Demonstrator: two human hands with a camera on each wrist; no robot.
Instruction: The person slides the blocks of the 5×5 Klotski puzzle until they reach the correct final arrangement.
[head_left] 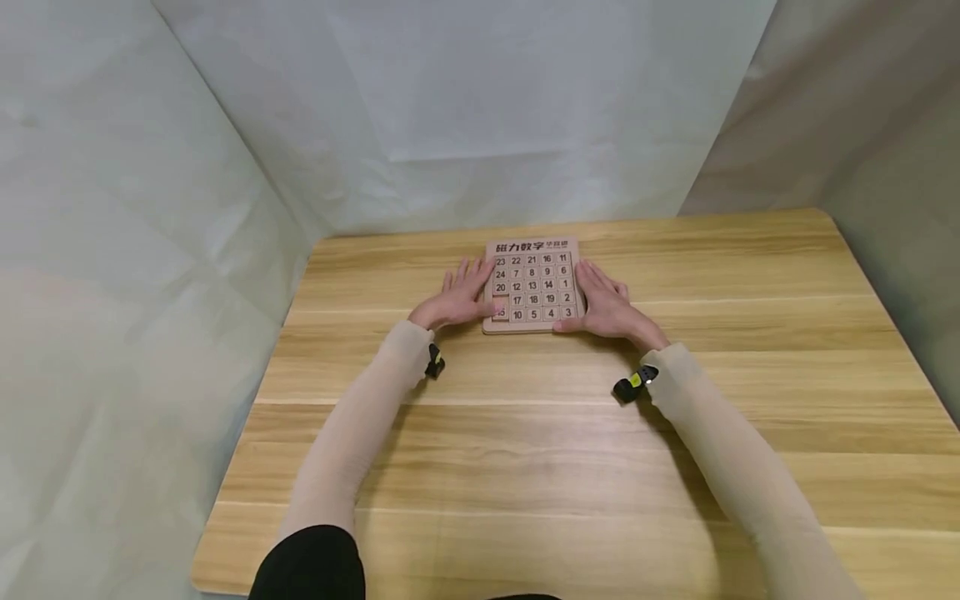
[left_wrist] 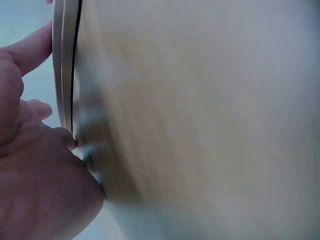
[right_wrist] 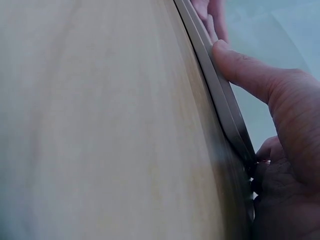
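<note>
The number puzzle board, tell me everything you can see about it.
The board is a flat, light wooden square lying face up on the table, toward its far side. A dark printed title runs along its top edge; below sits a grid of numbered square tiles, with a reddish gap at the lower left. The left hand rests against its left edge, thumb reaching the lower-left corner of the grid. The right hand lies flat along its right edge. The wrist views show its thin layered rim.

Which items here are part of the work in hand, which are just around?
In play:
number puzzle board, flat on the table
left hand, fingers along the board's left edge, thumb on a bottom-left tile
right hand, fingers along the board's right edge

Just around:
wooden table
pale sheet backdrop
wrist cameras
</note>
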